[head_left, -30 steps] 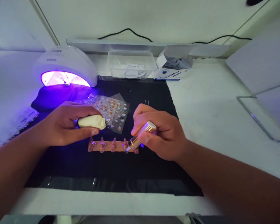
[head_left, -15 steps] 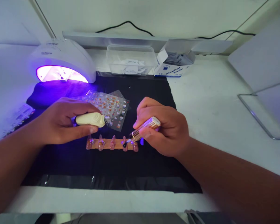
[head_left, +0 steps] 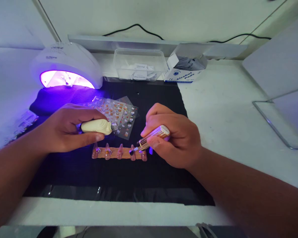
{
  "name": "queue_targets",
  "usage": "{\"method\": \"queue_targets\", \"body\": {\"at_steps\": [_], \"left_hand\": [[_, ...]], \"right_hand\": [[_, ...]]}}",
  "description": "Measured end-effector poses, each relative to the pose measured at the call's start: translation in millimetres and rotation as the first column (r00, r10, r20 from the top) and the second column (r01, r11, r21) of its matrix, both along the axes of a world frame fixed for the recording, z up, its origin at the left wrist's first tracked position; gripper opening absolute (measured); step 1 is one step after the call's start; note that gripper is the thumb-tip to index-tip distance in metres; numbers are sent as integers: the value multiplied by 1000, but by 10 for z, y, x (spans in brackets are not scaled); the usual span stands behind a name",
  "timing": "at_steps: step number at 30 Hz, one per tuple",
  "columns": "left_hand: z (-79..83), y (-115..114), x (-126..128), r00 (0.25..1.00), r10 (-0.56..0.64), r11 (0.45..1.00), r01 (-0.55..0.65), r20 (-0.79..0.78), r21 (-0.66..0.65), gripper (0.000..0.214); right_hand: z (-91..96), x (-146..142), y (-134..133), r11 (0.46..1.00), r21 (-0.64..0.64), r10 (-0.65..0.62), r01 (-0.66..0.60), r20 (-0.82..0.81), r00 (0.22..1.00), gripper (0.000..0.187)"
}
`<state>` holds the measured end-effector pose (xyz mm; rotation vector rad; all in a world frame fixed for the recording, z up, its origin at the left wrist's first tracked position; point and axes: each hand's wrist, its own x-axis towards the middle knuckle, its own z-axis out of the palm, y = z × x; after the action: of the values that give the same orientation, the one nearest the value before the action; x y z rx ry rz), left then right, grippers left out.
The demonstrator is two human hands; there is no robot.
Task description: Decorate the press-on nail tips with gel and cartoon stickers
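"Looking at that left hand (head_left: 67, 127), I wonder about the sideways grip."

"Its fingers are closed round a cream-coloured, ridged bottle (head_left: 95, 127), laid over perhaps so its glassy neck faces the other hand."

"And the right hand (head_left: 172, 135)?"

"Its fingers pinch a shiny, ribbed gold cap (head_left: 155, 136) like a pen, likely for fine control. The thin, dark-tipped brush (head_left: 132, 152) slants down at the fourth from the left of five clear pinkish, pointed nail tips (head_left: 120, 151)."

"Those sit in a row?"

"Across a flat tan strip (head_left: 125, 153) on black cloth (head_left: 109, 181), probably spaced so each is reachable alone."

"What can't you see?"

"Whether the brush touches that nail. The bottle's far end is inside the grip, and the left hand covers part of the clear, patterned sticker sheets (head_left: 129, 127)."
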<state>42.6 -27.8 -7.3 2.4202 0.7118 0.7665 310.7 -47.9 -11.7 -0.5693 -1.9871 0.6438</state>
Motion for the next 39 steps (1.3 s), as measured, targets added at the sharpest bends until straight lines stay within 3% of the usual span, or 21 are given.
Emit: {"method": "queue_targets", "body": {"at_steps": [8,14,20,23,32,39], "left_hand": [[20,0,6,1000,-5,999,6,-8,44,12],[28,10,25,1000,-4,998,5,-18,59,13],[30,0,38,1000,11,999,-11,-13,44,13],[20,-1,12,1000,4,999,-3,-17,37,12],[-30,-4,-6,1000,-1,998,1,-5,-63,10],[62,-9,57,1000,-26,999,25,-8,-42,6]], "right_hand": [[-6,2,1,998,-35,54,-55,-34,998,16],[-12,-6,-2,998,-27,-55,54,-11,998,17],[2,-5,-1,1000,-5,30,-30,-7,1000,16],[-7,-8,-3,1000,-18,-12,12,-5,1000,17],[-161,-3,5,956,-288,-137,48,-296,945,25],[-152,-60,23,950,-306,-73,-66,-422,904,20]]}}
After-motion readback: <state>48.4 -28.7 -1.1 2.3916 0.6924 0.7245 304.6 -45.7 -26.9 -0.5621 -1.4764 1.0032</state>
